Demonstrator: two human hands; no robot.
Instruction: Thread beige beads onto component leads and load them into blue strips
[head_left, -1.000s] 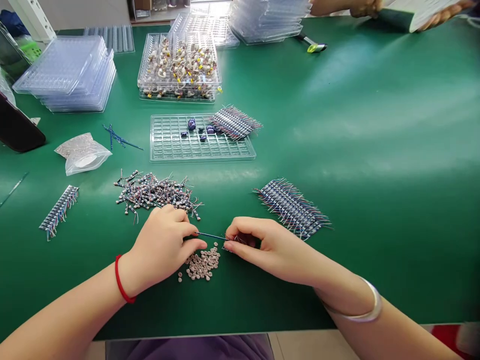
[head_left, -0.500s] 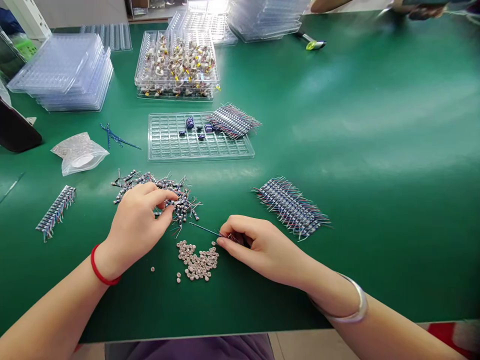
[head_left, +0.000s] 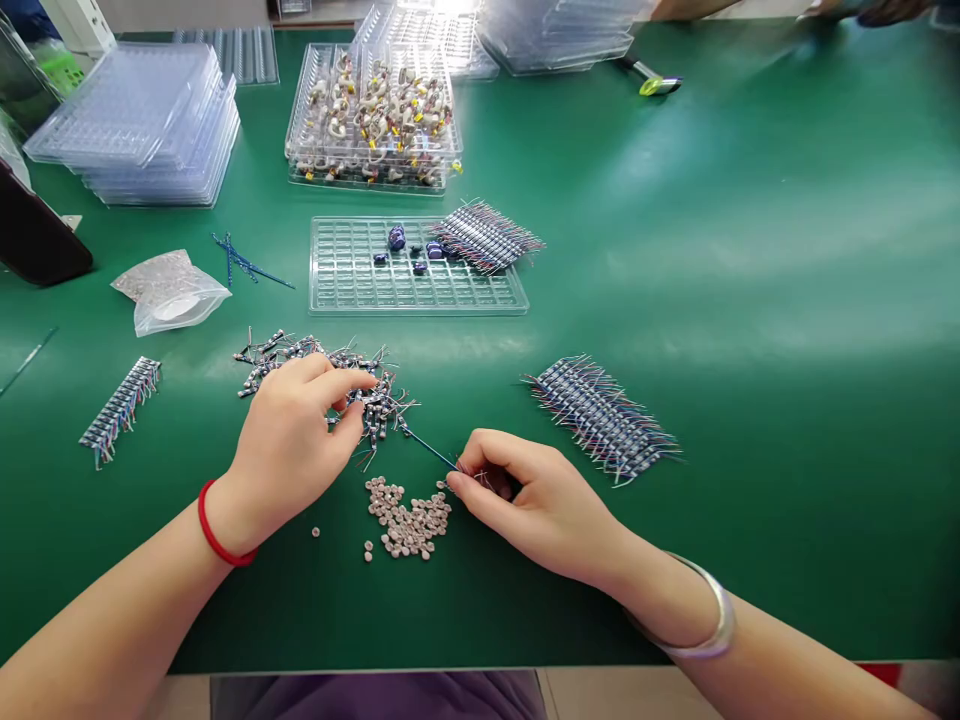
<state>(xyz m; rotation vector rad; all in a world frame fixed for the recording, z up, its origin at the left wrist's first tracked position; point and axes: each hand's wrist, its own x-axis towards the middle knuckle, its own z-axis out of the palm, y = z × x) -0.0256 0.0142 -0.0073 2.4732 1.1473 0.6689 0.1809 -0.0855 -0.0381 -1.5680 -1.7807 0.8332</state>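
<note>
Over a loose pile of small dark-and-silver components with wire leads (head_left: 382,405), my left hand (head_left: 300,415) has its thumb and index finger brought close together at the pile's right side. What lies between those fingertips is not clear. My right hand (head_left: 525,490) pinches a thin blue rod (head_left: 429,446), whose far end points up-left to the pile's edge. Fine wires (head_left: 480,480) show among the right fingers; what they belong to is mostly hidden. Just below and between the hands lie many small pale round discs (head_left: 412,525).
Wired components lie in neat rows right (head_left: 604,415) and left (head_left: 120,410). Behind are a clear compartment tray (head_left: 345,290), a filled tray stack (head_left: 300,165), stacked clear trays (head_left: 135,110), a plastic bag (head_left: 176,295), blue rods (head_left: 251,265) and a cutter (head_left: 656,83).
The view has shifted slightly, so the scene sits further right. The blue rod's tip now reaches the pile's edge and tilts more steeply. Both hands keep nearly the same pose.
</note>
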